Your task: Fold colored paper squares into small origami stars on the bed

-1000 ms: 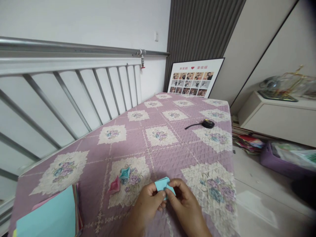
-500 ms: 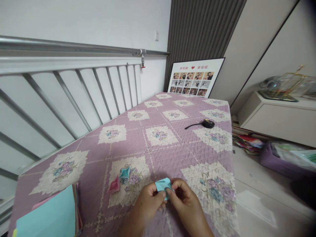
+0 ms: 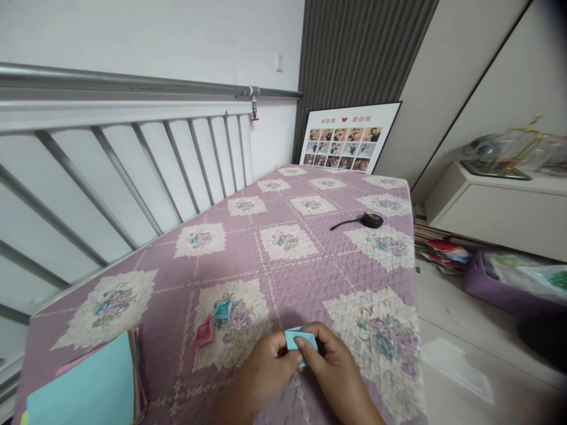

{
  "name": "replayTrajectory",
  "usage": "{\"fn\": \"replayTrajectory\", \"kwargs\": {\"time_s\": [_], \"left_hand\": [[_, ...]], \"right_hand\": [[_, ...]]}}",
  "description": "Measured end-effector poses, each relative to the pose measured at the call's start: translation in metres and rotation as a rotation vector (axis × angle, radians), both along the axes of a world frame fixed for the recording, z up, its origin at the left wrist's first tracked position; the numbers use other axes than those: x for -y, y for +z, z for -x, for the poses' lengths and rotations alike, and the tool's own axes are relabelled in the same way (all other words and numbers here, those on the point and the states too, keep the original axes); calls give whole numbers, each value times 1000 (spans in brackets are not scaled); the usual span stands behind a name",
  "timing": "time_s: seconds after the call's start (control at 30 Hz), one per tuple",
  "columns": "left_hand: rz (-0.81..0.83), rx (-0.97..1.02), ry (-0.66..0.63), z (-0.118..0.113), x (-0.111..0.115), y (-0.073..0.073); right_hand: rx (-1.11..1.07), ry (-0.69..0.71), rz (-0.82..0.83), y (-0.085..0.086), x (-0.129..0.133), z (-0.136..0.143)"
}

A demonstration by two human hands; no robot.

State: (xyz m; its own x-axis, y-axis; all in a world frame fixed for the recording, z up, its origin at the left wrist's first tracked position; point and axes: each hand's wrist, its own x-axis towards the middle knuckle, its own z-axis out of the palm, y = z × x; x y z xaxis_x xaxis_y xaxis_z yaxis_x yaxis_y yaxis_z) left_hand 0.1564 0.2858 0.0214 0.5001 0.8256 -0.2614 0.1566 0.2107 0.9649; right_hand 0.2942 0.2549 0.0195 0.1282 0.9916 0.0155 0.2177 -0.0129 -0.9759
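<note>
A small folded light-blue paper is pinched between my two hands near the bottom middle. My left hand grips its left and lower side, thumb on the front. My right hand holds its right side, with the thumb pressed on the paper's face. To the left, a folded blue paper piece and a folded pink paper piece lie side by side on the floral cloth. At the lower left sits a stack of coloured paper with a light-blue sheet on top.
A black tape measure with a strap lies toward the right rear of the cloth. A white radiator borders the left side. Behind the cloth leans a framed photo board. A purple basket stands on the floor at right.
The held paper now looks narrower and more flatly folded. My right thumb has shifted up onto its face, and my left thumb lies lower. The view has shifted slightly.
</note>
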Motion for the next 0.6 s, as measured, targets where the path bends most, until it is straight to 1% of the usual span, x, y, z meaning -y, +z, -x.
{"fn": "replayTrajectory", "kwargs": {"time_s": [0.07,0.13,0.23,0.3,0.43,0.6], "left_hand": [[-11,13,17,2,-1,-3],[-19,33,74,3,-3,-8],[13,76,161,4,-6,-14],[38,98,196,3,-6,-15],[57,128,224,2,-6,-14],[78,106,278,0,-7,-16]], "right_hand": [[-17,3,17,1,0,0],[-29,4,30,2,0,0],[-28,8,44,3,0,1],[-25,10,46,4,1,2],[-15,6,30,3,1,3],[7,5,1,-1,0,5]]}}
